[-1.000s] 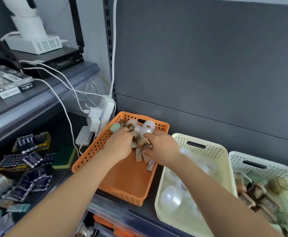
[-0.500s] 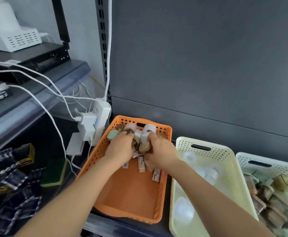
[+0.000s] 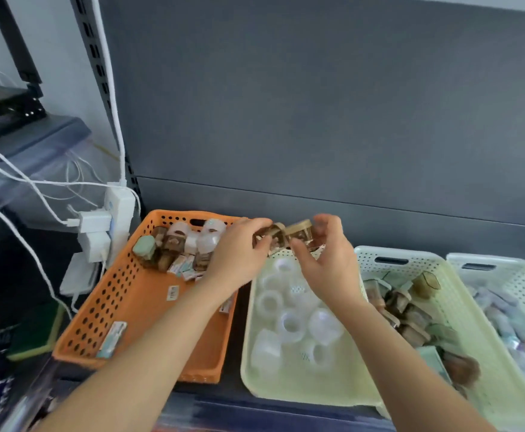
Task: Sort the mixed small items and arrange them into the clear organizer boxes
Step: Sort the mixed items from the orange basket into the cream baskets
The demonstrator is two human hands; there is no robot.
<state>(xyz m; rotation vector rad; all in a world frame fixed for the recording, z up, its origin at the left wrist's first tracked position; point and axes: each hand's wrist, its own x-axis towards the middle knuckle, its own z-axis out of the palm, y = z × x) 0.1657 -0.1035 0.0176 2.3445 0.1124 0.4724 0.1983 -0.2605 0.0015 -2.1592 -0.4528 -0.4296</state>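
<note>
Orange basket [image 3: 124, 294] on the left, cream basket [image 3: 248, 353] of clear rolls in the middle, second cream basket [image 3: 460, 307] of brown pieces on the right. Left hand [image 3: 239, 254] and right hand [image 3: 326, 263] each hold a brown dispenser [image 3: 300, 230] in curled fingers, above the rims where orange meets cream. Step is the transfer; next move is probably a drop among the brown pieces. Sticker text is unreadable.

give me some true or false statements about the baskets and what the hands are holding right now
1. The left hand and the right hand both hold small brown items. True.
2. The orange basket is empty. False: a pile of mixed items sits at its far end, with packets loose on its floor.
3. The cream basket next to it holds whitish rolls. True.
4. The white power strip hangs to the right of the baskets. False: it hangs left of the orange basket.
</note>
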